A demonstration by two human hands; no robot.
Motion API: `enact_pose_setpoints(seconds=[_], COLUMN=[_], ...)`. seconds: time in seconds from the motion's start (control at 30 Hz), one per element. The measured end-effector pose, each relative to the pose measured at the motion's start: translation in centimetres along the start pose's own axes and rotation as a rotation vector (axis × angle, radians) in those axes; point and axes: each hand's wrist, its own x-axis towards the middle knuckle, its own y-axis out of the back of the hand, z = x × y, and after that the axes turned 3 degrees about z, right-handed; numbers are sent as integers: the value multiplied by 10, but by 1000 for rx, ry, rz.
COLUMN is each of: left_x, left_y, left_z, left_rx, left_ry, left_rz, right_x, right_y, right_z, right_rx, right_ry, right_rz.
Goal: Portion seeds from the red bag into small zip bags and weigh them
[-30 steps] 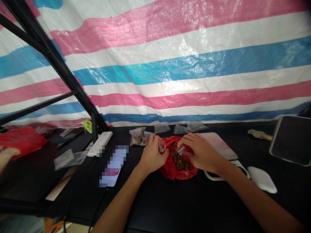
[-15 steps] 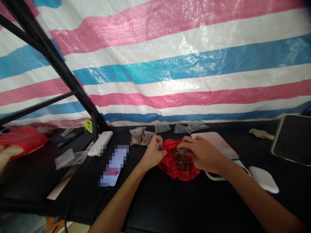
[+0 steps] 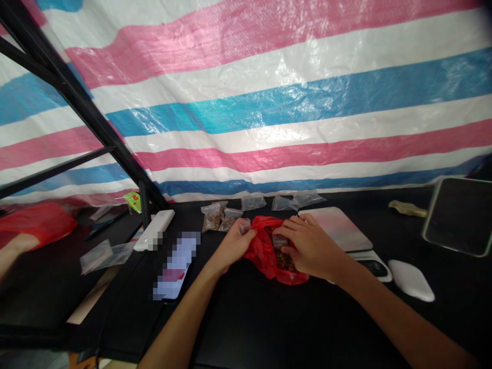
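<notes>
While no writing reads, left hand (image 3: 232, 245) fingers pinch the red bag (image 3: 265, 251); right hand (image 3: 307, 246) fingers unclear.

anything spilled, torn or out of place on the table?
Nothing stands out. The brown pieces stay inside the red bag, which the left hand grips at its rim while the right hand reaches in with a small clear pouch. Two filled pouches sit together behind it.
</notes>
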Motion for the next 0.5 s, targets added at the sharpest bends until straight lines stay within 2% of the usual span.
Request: enact_pose_setpoints(seconds=[0.23,0.33,0.4,0.5], left_x=[0,1,3,6], left_y=[-7,-8,-7,-4], left_z=[-1,-2,-3,-4], left_rx=[-210,-217,-148,-1], left_ry=[45,-11,-75,-223], left_rz=[-42,-33,-32,42], right_x=[1,0,0,1], right_y=[-7,-8,-10,-13], right_z=[-7,-12,-13,-11], right_rx=[6,30,72,152], right_ry=[-36,-19,-34,-92], right_rz=[31,29,28,36])
